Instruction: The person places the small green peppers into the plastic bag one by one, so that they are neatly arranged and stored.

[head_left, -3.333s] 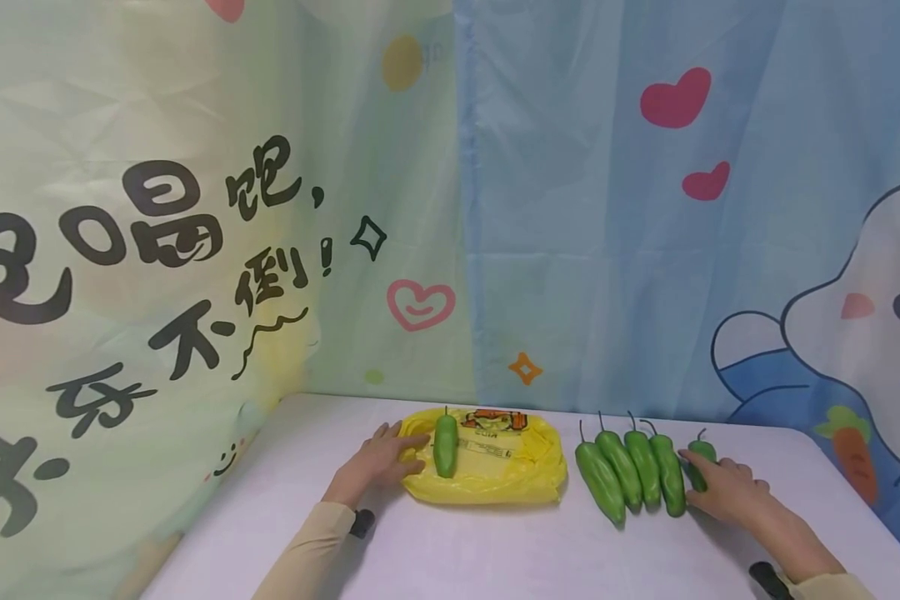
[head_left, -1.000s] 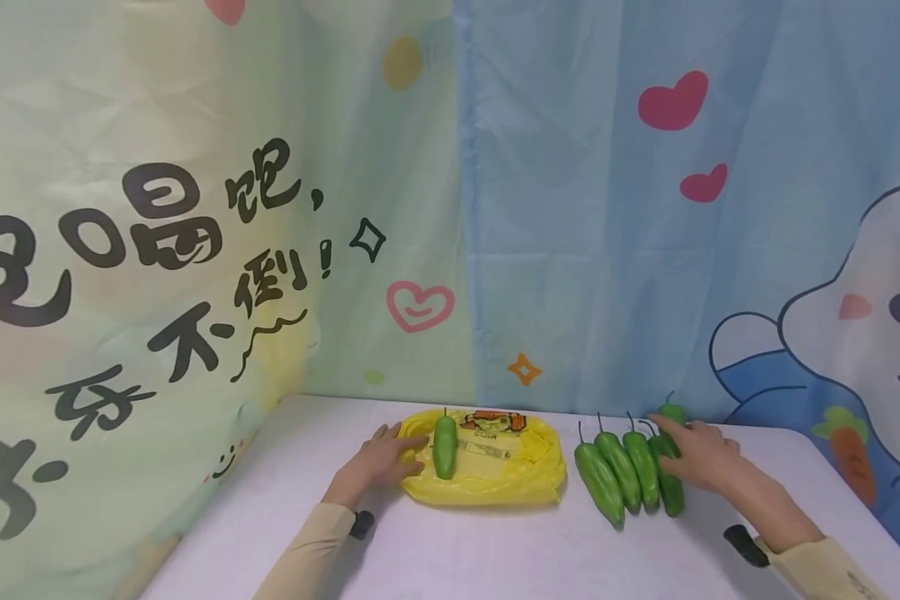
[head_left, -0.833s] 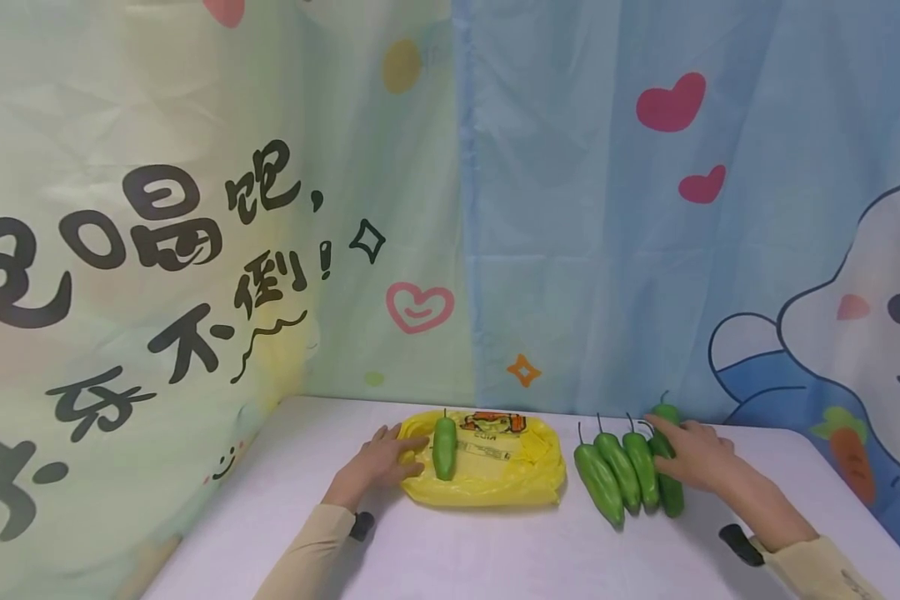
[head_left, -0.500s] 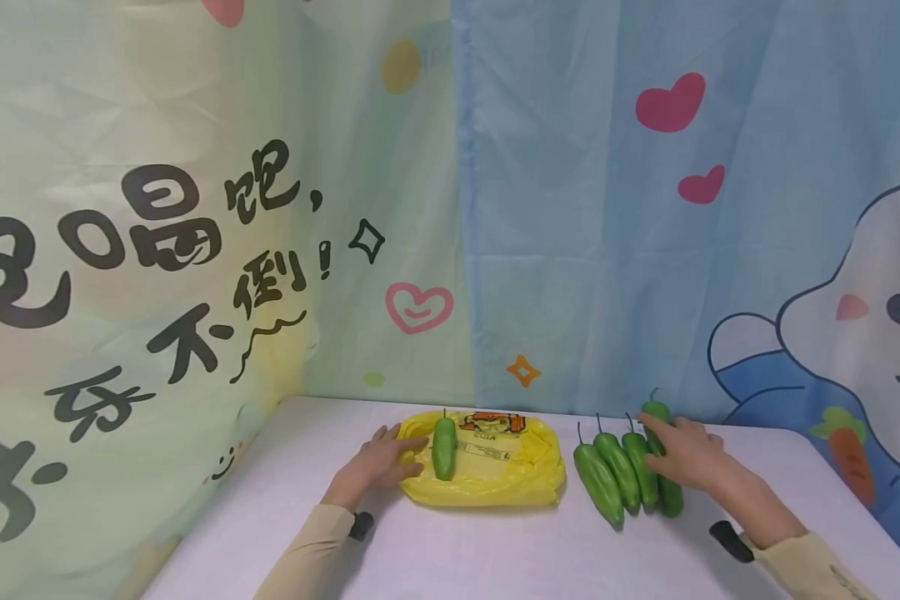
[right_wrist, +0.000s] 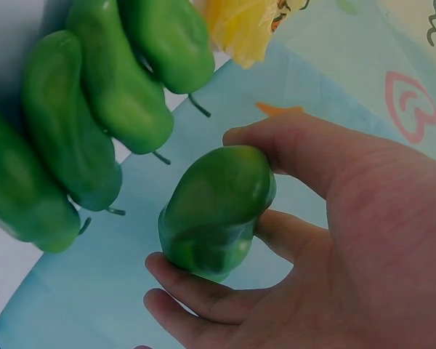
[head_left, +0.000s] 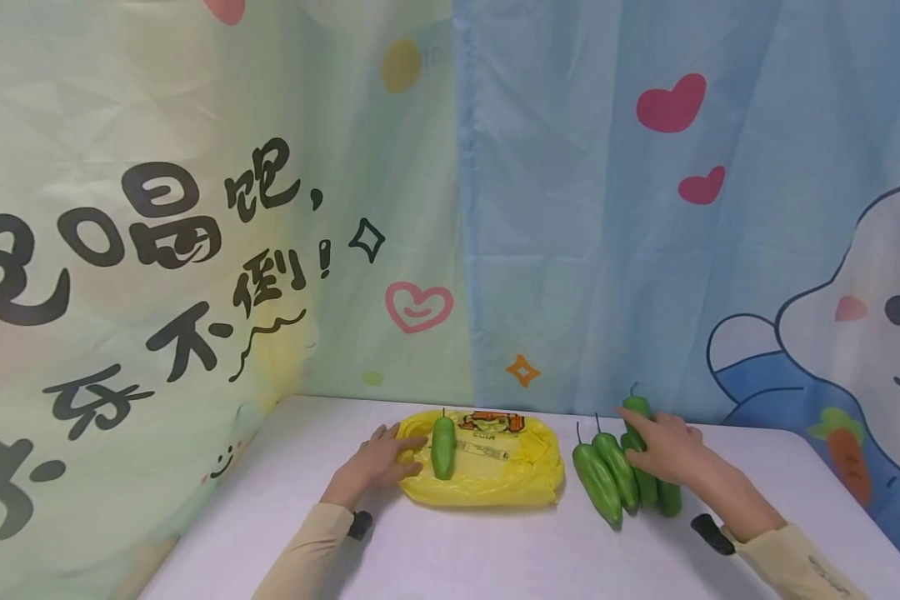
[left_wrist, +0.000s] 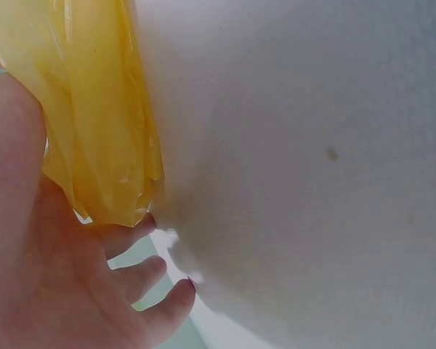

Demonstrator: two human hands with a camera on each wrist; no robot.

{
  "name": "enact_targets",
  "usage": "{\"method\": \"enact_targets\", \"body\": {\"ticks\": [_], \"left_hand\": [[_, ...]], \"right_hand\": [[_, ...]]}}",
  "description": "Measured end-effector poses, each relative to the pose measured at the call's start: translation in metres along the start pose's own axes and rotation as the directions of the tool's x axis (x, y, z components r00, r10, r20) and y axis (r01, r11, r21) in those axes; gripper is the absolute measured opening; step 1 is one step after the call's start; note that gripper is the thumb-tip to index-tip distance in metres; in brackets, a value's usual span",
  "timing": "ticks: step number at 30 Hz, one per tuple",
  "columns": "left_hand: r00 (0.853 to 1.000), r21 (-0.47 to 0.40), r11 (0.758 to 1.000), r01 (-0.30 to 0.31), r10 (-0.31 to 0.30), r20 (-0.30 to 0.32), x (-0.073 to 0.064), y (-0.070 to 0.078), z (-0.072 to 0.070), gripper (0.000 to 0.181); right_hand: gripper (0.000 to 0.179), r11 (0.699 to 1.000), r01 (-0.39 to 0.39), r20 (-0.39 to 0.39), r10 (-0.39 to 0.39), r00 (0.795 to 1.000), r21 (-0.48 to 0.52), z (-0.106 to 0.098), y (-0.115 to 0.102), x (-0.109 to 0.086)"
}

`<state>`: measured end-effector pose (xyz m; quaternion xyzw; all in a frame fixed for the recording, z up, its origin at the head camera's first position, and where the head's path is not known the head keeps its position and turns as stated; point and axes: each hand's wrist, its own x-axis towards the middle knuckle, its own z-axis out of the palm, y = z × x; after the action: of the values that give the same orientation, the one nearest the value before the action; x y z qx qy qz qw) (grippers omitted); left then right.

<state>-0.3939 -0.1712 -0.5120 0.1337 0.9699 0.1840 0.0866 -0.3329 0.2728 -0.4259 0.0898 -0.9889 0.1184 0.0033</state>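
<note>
My right hand (head_left: 671, 450) holds a green pepper (head_left: 636, 407) by its sides, stem end away, above a row of several green peppers (head_left: 598, 483) on the table. In the right wrist view the thumb and fingers surround the held pepper (right_wrist: 214, 211), seen nearly end-on, apart from the row. My left hand (head_left: 378, 462) rests at the left rim of a yellow plastic bag (head_left: 487, 493), fingers spread and relaxed. The bag (left_wrist: 102, 109) hides part of that hand in the left wrist view. Inside the bag's raised rim, at its left, lies one green pepper (head_left: 443, 448).
A white table (head_left: 510, 554) carries everything. Right behind its far edge hangs a printed cloth backdrop (head_left: 540, 250), with another panel (head_left: 157, 350) along the left. The row of peppers lies close to the right of the bag.
From the right end of the row, my right hand has lifted a pepper and moved left with it, now over the row's right part. The left hand and the bag have stayed in place.
</note>
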Motion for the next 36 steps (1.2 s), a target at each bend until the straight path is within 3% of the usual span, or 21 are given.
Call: {"method": "enact_targets", "body": {"ticks": [36], "left_hand": [[1.000, -0.009, 1.000, 0.016, -0.016, -0.002, -0.002, 0.002, -0.001, 0.051]], "right_hand": [[0.065, 0.999, 0.052, 0.061, -0.053, 0.997, 0.015, 0.012, -0.048, 0.011]]}}
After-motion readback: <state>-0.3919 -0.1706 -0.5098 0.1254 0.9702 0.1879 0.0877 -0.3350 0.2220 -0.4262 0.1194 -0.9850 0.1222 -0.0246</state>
